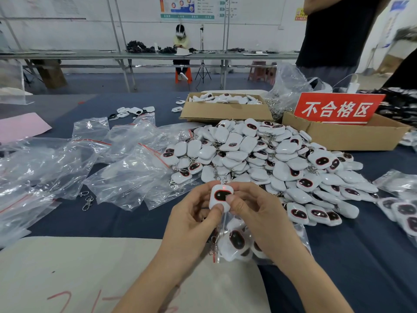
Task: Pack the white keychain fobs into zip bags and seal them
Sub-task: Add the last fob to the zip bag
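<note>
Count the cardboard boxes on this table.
2. The fob box sits behind the pile; the sign box is right of it, holding a red sign. More may lie off-frame.

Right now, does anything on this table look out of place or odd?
Loose metal clasps lie beside the empty zip bags, attached to no fob. Two stray fobs sit outside the cardboard box. The held fob, pinched by the left hand and right hand, shows a lit red dot.
</note>
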`<state>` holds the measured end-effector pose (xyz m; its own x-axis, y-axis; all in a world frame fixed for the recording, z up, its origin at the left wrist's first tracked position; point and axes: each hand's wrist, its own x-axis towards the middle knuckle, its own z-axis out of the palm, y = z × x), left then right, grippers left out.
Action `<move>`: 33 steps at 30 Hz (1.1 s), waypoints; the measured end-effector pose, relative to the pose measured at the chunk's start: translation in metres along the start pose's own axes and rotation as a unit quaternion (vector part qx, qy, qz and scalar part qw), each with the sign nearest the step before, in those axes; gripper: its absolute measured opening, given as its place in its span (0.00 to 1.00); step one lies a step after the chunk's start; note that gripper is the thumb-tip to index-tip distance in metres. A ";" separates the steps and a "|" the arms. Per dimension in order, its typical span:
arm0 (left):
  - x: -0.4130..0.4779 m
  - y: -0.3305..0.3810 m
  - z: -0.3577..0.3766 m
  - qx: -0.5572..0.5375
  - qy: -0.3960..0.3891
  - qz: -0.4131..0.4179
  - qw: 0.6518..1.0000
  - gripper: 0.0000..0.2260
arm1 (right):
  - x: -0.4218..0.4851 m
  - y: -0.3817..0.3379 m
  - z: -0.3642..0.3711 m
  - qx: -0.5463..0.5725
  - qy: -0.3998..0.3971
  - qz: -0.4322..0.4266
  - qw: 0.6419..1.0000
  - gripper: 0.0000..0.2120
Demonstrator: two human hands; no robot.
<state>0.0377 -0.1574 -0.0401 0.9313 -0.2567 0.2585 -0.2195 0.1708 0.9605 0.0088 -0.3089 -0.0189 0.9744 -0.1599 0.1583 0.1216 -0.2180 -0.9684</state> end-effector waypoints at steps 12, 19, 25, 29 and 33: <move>-0.001 -0.004 0.001 0.118 0.087 0.104 0.984 0.08 | -0.001 -0.004 -0.002 0.079 -0.023 -0.012 0.997 0.11; 0.000 -0.003 -0.003 0.284 0.114 0.247 0.920 0.14 | -0.002 -0.006 -0.001 0.100 -0.039 -0.024 0.994 0.12; -0.001 -0.001 -0.002 0.211 0.110 0.157 0.958 0.10 | -0.002 -0.005 -0.001 0.111 -0.027 -0.031 0.993 0.17; 0.001 0.002 -0.002 0.026 0.100 0.076 0.992 0.12 | -0.003 -0.006 -0.003 0.105 -0.041 -0.051 0.992 0.18; 0.004 0.007 -0.004 -0.085 0.091 0.023 0.992 0.13 | -0.005 -0.007 0.002 0.106 -0.064 -0.075 0.989 0.16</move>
<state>0.0409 -0.1530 -0.0333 0.9618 -0.0719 0.2641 -0.2252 0.3404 0.9129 0.0034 -0.3048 -0.0129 0.9568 -0.0160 0.2902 0.2898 -0.0202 -0.9569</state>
